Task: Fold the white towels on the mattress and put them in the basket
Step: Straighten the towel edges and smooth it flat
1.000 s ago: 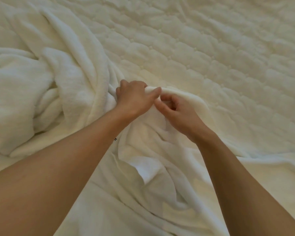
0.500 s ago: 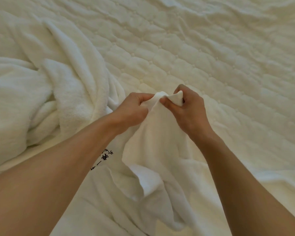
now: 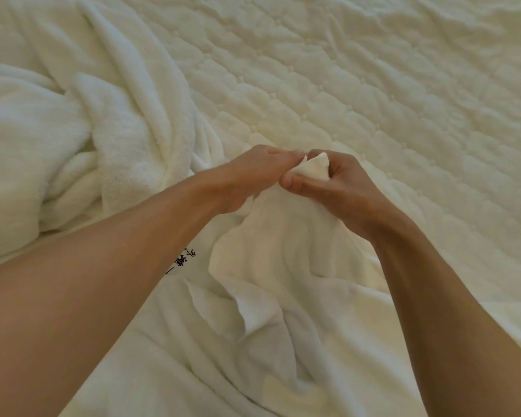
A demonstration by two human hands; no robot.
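Note:
A white towel (image 3: 283, 266) lies crumpled in front of me, with black printed characters (image 3: 182, 261) showing beside my left forearm. One corner of it is lifted off the bed. My left hand (image 3: 247, 179) and my right hand (image 3: 340, 188) meet at that corner, both pinching it, thumbs almost touching. The towel hangs down from the corner in loose folds. A second, thicker white towel (image 3: 57, 139) is bunched at the left. No basket is in view.
The quilted cream mattress (image 3: 373, 85) spreads across the back and right, wrinkled at the far right corner. The bunched towel pile covers the left side, its long folds (image 3: 151, 94) reaching toward my hands.
The corner rose off the mattress between my hands. My right hand turned over and now clasps the corner from the right, while my left hand shifted its pinch closer to it.

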